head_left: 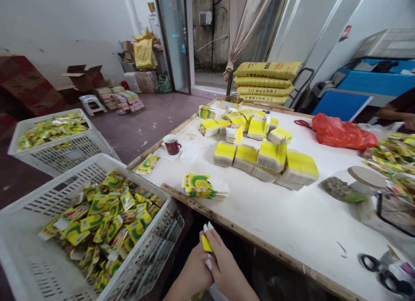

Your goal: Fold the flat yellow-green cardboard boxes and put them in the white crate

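Note:
My left hand and my right hand are together just off the near edge of the table. Both are closed around a small yellow-and-white paper packet, largely hidden by the fingers. White tips stick out above my right fingers. On the table in front of them lies a pile of printed yellow-and-green card packets. Farther back stand several stacks of yellow-and-white cards. At lower left, a white plastic crate holds many loose yellow-and-green packets.
A maroon mug stands near the table's left edge. A red plastic bag, a lidded jar and black-handled scissors lie to the right. A second crate is behind the first. At far right, a person's arm shows.

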Available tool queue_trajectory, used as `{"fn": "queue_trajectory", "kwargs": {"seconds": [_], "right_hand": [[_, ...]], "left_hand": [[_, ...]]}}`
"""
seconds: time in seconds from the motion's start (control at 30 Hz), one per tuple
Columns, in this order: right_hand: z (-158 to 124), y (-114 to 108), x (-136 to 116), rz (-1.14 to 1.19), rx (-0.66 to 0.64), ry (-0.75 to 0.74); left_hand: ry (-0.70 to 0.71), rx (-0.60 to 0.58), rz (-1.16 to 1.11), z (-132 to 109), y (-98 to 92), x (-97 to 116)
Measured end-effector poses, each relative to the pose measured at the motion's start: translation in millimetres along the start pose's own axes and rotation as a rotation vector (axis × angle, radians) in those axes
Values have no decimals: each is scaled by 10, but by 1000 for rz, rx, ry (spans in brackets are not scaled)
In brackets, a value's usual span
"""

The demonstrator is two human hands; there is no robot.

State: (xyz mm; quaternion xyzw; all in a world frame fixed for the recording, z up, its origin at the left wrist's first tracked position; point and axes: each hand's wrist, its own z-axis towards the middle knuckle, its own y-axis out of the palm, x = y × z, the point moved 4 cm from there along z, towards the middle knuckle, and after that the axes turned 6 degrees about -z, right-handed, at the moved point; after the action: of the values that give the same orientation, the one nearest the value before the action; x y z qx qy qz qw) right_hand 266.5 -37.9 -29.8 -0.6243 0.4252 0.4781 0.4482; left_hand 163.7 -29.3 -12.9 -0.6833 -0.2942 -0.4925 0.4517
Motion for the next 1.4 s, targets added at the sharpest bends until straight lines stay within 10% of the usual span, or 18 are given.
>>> {"fn": "queue_trajectory", "kwargs": {"seconds": [0.3, 0.67, 0.97, 1.4], "right_hand": [[130, -232, -80, -51, 176, -99], [49, -294, -390, -611, -311, -172], [48, -469, -634, -593, -385, -219], [151, -371, -521, -573, 5, -347]], "left_hand": [[-70, 95, 57, -142, -303, 15], [-16, -12, 85, -67, -567, 188], [-75, -96, 49, -106, -562, 201], [70, 99, 76, -117, -703, 217]]}}
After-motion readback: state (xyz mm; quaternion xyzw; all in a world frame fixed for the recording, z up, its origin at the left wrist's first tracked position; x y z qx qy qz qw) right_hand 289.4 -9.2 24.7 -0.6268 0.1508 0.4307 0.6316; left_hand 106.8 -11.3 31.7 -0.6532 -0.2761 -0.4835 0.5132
